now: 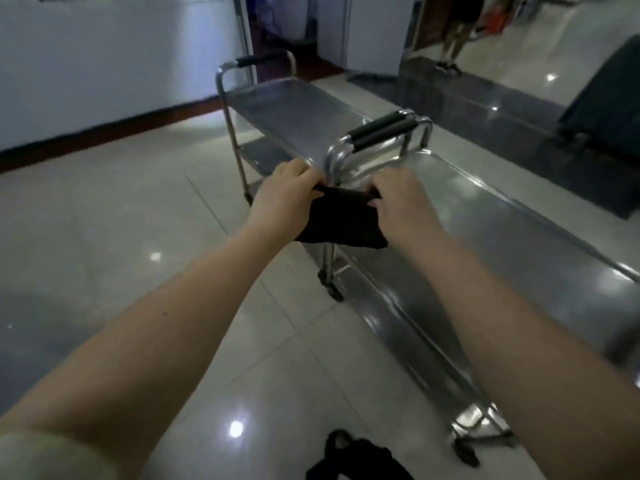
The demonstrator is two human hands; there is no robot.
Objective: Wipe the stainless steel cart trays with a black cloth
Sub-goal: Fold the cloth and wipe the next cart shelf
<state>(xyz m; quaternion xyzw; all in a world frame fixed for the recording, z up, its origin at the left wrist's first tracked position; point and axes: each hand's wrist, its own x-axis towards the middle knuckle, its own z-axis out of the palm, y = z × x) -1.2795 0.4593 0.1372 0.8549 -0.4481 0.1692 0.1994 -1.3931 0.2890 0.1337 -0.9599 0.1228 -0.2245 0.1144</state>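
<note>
Your left hand [287, 194] and right hand [398, 199] each pinch a top corner of the cloth [337, 220], both grips clenched on it. The cloth hangs stretched between them, its body drooping below your fingers. It is in the air at the cart's [333, 161] handle [381, 131] end, just beside the tray's [519, 237] corner.
</note>
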